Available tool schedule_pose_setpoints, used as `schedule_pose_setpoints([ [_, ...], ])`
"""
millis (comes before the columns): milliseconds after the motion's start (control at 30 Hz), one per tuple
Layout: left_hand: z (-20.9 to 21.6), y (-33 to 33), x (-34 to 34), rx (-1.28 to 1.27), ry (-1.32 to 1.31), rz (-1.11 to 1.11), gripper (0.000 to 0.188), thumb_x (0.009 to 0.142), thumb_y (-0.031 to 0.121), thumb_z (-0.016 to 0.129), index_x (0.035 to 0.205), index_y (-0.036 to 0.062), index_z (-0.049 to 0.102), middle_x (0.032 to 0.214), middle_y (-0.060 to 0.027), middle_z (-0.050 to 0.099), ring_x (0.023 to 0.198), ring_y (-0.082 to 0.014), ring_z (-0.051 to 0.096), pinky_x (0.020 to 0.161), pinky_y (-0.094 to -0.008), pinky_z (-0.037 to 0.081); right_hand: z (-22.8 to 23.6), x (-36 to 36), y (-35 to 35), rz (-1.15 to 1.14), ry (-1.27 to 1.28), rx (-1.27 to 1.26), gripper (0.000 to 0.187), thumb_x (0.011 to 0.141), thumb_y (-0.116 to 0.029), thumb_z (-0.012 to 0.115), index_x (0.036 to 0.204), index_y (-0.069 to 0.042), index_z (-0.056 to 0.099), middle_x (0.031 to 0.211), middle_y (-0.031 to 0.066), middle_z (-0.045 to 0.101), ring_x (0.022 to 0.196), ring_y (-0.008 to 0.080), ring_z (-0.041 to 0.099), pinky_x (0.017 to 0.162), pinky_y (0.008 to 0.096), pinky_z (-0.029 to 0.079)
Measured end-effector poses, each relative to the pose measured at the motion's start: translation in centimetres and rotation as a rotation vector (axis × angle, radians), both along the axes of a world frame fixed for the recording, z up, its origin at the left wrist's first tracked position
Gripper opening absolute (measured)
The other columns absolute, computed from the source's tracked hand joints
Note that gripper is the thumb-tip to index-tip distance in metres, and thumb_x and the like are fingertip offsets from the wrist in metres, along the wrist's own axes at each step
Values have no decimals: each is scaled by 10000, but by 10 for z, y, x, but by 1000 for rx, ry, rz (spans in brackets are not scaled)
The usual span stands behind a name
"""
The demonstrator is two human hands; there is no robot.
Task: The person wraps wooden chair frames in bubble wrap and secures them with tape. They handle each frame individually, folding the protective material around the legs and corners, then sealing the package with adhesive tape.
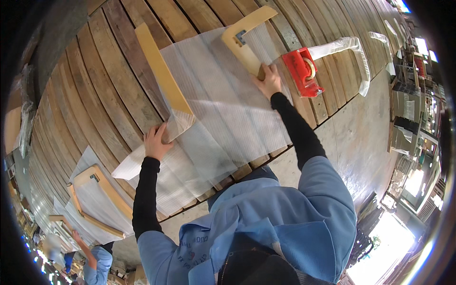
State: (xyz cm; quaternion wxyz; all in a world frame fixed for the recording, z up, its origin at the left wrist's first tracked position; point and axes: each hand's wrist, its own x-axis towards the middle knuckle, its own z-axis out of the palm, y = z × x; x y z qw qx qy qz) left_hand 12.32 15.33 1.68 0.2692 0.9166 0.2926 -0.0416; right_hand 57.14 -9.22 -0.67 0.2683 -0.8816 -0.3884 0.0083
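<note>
A translucent white foam sheet [209, 137] lies spread over the slatted table in front of me. On its left part rests a bent light-wood bar [164, 71], its near corner covered by a folded flap of foam. My left hand [156, 141] is closed around that foam-covered near end. Toward the far right edge of the sheet is a second bent wooden bar [237, 45], with a dark metal fitting at its inner corner. My right hand [270, 80] grips its near end. Just right of this hand, a red tape dispenser [300, 73] with a tape roll sits on the slats.
Foam-wrapped bent pieces [363, 61] lie to the right along the slatted wooden table [104, 71]. At lower left, more bent wooden bars [111, 192] rest on another foam sheet. Beyond them a co-worker's arm [85, 247] reaches toward the table. Shelving and stacked goods stand far right.
</note>
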Motion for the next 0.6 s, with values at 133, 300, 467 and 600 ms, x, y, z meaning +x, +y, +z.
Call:
schedule_pose_setpoints([
  [133,35,-7,-41,46,-77,-16,882,563,183,906,1386,193,589,1183,-112,570,1121,-341,552,984,-513,420,-26,-70,21,-53,-5,-78,655,786,-343,799,1318,-41,565,1227,196,578,1027,380,661,815,456,595],
  [300,91,-16,-65,50,-159,39,883,536,119,892,1367,179,601,1186,-113,565,1099,-352,551,968,-509,443,-8,-138,83,-19,164,38,667,785,-376,800,1298,-7,587,1358,240,531,1195,411,588,1028,527,496],
  [467,121,-23,-81,75,-147,73,868,514,111,883,1339,172,622,1169,-111,561,1081,-340,556,962,-501,437,27,-127,100,71,28,38,659,782,-426,801,1272,-20,632,1339,239,552,1303,401,513,1187,714,71],
  [600,134,-28,-81,89,-123,38,861,509,66,877,1329,113,619,1187,-147,566,1098,-372,564,924,-475,491,51,-39,85,26,-263,-37,597,793,-451,765,1235,-67,653,1262,181,600,1273,344,531,1191,708,97],
])
